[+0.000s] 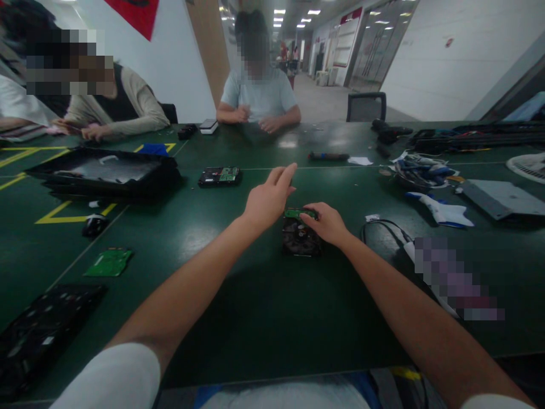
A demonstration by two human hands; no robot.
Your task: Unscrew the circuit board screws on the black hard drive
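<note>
A black hard drive [301, 237] lies on the green table [272, 318] in front of me, with a green circuit board [293, 213] at its far end. My right hand [327, 223] is on the drive's far right corner, thumb on top of the board and fingers round the far edge, so the hand is closed on the drive. Just up and left of the drive, my left hand [271, 196] is raised with its fingers stretched out and nothing visible in it.
Another drive [220, 176] lies beyond my left forearm. Black trays [110, 170], a loose green board [109, 262] and a black frame [46, 329] are on the left. Cables [421, 170], a glove [443, 210] and a metal case [504, 197] sit right. People sit across the table.
</note>
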